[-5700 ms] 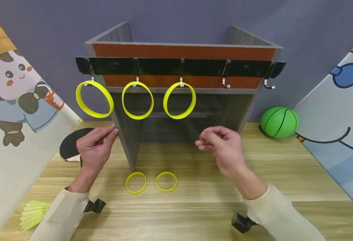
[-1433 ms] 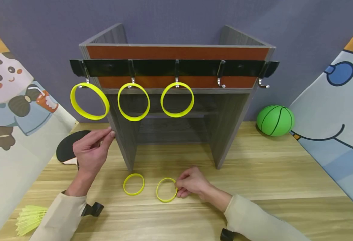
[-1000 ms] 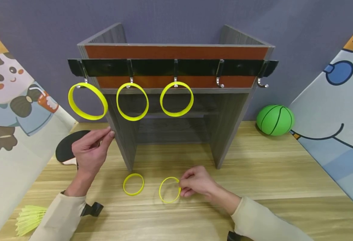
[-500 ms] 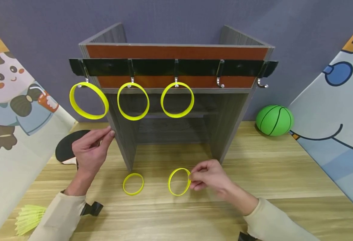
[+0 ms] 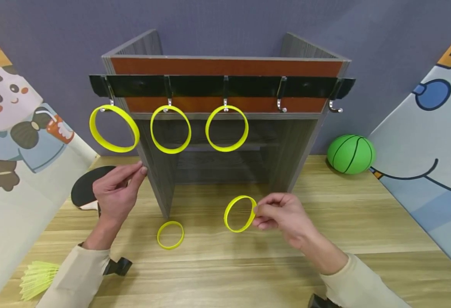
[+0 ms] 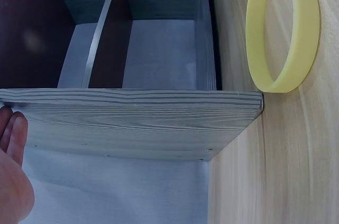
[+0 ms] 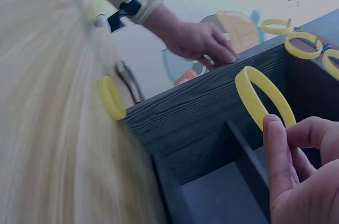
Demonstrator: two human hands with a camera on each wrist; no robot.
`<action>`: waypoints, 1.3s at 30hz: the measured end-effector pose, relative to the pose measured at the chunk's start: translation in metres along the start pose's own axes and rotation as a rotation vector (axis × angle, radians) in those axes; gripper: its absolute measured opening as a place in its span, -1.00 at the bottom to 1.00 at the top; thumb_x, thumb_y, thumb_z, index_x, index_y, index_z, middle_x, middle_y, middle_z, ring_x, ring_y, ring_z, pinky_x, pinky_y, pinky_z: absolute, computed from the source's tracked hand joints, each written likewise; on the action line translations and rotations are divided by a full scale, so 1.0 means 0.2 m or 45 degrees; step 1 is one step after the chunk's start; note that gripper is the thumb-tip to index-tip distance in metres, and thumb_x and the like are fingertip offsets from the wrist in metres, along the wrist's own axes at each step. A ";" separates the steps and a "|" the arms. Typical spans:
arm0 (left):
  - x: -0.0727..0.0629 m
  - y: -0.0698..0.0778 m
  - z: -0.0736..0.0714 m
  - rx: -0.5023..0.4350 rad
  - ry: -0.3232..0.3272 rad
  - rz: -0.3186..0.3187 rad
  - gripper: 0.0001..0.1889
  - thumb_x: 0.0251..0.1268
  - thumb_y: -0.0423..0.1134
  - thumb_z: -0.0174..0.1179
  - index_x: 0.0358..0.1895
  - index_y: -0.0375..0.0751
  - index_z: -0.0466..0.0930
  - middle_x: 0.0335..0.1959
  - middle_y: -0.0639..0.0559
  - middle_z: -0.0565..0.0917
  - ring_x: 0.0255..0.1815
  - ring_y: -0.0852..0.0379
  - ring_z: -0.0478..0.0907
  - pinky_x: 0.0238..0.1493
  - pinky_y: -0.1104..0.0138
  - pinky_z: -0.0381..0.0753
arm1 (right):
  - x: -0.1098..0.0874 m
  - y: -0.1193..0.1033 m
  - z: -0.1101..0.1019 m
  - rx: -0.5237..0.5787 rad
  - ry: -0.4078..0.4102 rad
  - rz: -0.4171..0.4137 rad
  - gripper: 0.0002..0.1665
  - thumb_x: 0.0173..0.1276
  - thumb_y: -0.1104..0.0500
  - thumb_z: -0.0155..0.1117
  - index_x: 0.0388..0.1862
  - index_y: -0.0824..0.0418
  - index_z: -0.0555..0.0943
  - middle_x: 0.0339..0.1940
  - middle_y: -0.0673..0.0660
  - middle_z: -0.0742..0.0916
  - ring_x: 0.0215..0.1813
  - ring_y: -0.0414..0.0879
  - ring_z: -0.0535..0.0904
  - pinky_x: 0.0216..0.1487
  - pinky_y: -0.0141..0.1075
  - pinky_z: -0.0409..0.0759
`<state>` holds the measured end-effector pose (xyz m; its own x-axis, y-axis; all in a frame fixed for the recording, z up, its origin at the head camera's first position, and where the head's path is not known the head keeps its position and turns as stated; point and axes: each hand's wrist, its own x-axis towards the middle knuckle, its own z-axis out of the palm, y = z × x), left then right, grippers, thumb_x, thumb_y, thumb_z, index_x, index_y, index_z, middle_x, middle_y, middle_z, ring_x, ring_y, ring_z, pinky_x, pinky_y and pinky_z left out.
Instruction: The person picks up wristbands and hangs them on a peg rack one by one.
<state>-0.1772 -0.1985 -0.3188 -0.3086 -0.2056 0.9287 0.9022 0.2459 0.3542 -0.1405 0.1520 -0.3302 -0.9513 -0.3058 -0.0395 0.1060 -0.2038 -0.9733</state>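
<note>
My right hand [image 5: 283, 216] pinches a yellow ring [image 5: 227, 214] by its right side, above the table in front of the grey wooden shelf [image 5: 160, 175]. Its thumb and fingertips show at the ring [image 7: 249, 94] in the right wrist view. My left hand [image 5: 117, 188] touches the front edge of the shelf's left side panel with its fingertips. Another yellow ring [image 5: 170, 235] lies on the table by that panel's foot. Three more hang from the left, second and middle hooks: a left ring [image 5: 93, 130], a second ring [image 5: 189, 134] and a middle ring [image 5: 245, 134].
A black rail [image 5: 198, 86] runs across the shelf's red-brown front. Its fourth hook [image 5: 281, 107] and right end hook [image 5: 334, 108] carry no ring. A green ball [image 5: 351, 154] sits at right; a table tennis bat [image 5: 83, 188] and a yellow shuttlecock [image 5: 38, 280] lie at left.
My right hand came down from before the shelf to the right table ring, took hold of it and lifted it up and rightward. My left hand has stayed at the panel.
</note>
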 end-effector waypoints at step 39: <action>-0.03 -0.05 -0.03 0.012 -0.014 0.001 -0.79 -0.02 -0.47 0.42 -0.39 -0.63 0.66 -0.49 -0.23 0.69 -0.65 0.30 0.26 -0.58 0.52 0.09 | -0.06 -0.54 0.04 0.355 0.117 -0.419 -0.96 0.24 0.43 0.28 -0.39 0.42 0.65 -0.48 0.29 0.71 -0.49 0.02 0.68 -0.39 -0.28 0.62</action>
<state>-0.1835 -0.2058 -0.3281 -0.3113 -0.1948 0.9301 0.8996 0.2550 0.3545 -0.1390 0.1704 -0.2221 -0.9679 -0.1010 0.2302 -0.1451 -0.5235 -0.8396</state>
